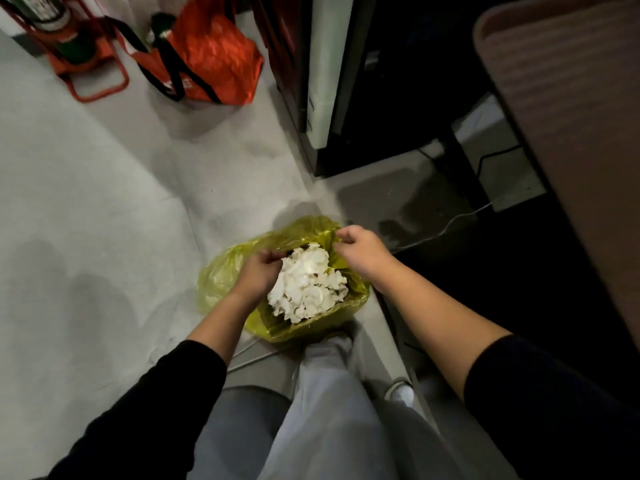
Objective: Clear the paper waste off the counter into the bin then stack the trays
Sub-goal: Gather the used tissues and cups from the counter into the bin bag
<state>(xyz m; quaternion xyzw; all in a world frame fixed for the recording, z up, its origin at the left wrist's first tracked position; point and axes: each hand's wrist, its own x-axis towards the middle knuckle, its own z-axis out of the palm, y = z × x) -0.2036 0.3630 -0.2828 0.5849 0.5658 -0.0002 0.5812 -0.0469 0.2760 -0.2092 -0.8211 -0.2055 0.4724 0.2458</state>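
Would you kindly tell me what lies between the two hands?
In the head view, white crumpled paper fills the yellow bag between left hand and right hand.

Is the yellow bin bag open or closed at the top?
Open. The yellow bin bag gapes at the top, and crumpled white paper waste shows inside, heaped near its rim. Both hands are at its mouth.

- Yellow-green plastic bin bag point(221, 282): translucent, crinkled, mouth open upward, standing on the grey floor.
- Crumpled white paper waste point(306, 284): a heaped wad filling the bag's mouth, rising above its rim.
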